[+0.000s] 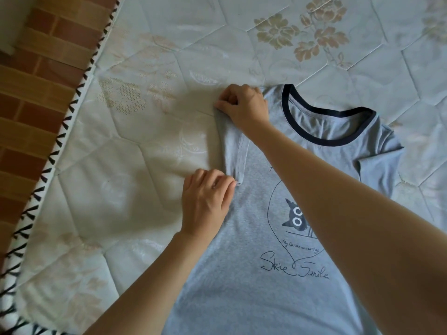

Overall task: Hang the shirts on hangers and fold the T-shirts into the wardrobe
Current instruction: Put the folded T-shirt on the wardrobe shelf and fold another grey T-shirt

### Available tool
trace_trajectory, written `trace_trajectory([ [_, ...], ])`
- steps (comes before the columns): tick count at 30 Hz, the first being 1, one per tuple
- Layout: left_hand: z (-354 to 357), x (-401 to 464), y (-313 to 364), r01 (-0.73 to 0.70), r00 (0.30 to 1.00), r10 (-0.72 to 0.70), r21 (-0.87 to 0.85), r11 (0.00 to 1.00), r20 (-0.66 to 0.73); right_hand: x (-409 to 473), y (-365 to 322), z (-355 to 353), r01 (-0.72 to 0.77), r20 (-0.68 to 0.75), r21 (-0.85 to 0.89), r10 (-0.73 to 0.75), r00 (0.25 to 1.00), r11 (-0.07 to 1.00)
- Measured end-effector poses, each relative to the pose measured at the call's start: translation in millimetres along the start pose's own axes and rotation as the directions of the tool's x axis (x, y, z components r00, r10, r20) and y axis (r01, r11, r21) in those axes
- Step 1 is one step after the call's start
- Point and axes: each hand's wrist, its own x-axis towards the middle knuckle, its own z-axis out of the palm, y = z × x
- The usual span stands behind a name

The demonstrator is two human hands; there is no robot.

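Fingers of both hands are pinching the folded-in sleeve of the grey cotton T-shirt with navy collar: right hand at the shoulder, left hand at the cuff, keeping the fold straight. The shirt is lying print-up on the quilted floral mattress, away from its piped left edge.
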Motion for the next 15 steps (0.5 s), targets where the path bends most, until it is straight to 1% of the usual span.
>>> trace_trajectory([
  [3, -5.1, 10.9, 2.9, 0.014, 0.997, -0.016, -0.021, 1.000, -0.078, -14.3, 5.0, 0.3, 0.058, -0.182, 0.082, -0.042, 0.982, 0.995],
  [5, -3.6, 23.3, 5.8, -0.023, 0.992, 0.017, -0.047, 0.999, -0.124, -26.0, 13.7, 1.6, 0.115, -0.297, 0.053, -0.094, 0.950, 0.992],
  [6, 0.9, 30.7, 7.2, -0.063, 0.991, 0.057, -0.048, 0.997, -0.118, -30.7, 18.7, 2.1, 0.129, -0.329, 0.040, -0.109, 0.938, 0.991],
  [8, 16.0, 43.3, 9.4, -0.131, 0.991, 0.131, 0.013, 0.991, -0.022, -37.3, 28.1, 3.2, 0.137, -0.360, 0.034, -0.116, 0.926, 0.990],
  [9, 24.7, 48.1, 8.5, -0.130, 0.991, 0.127, 0.053, 0.990, 0.046, -39.7, 31.4, 4.4, 0.134, -0.365, 0.031, -0.114, 0.924, 0.990],
  [10, 31.6, 51.9, 7.8, -0.104, 0.987, 0.092, 0.087, 0.991, 0.129, -41.9, 34.1, 5.4, 0.130, -0.363, 0.022, -0.113, 0.925, 0.991],
  [12, 41.5, 55.9, 5.9, -0.058, 0.960, 0.008, 0.167, 0.984, 0.281, -46.7, 37.1, 8.0, 0.124, -0.341, -0.008, -0.120, 0.932, 0.992],
  [13, 45.1, 55.8, 5.1, -0.061, 0.945, -0.013, 0.215, 0.975, 0.328, -49.5, 37.8, 9.6, 0.123, -0.316, -0.014, -0.121, 0.941, 0.992],
  [15, 49.7, 56.2, 6.0, -0.080, 0.928, -0.035, 0.291, 0.953, 0.371, -56.1, 38.6, 11.1, 0.111, -0.258, -0.008, -0.109, 0.960, 0.994],
])
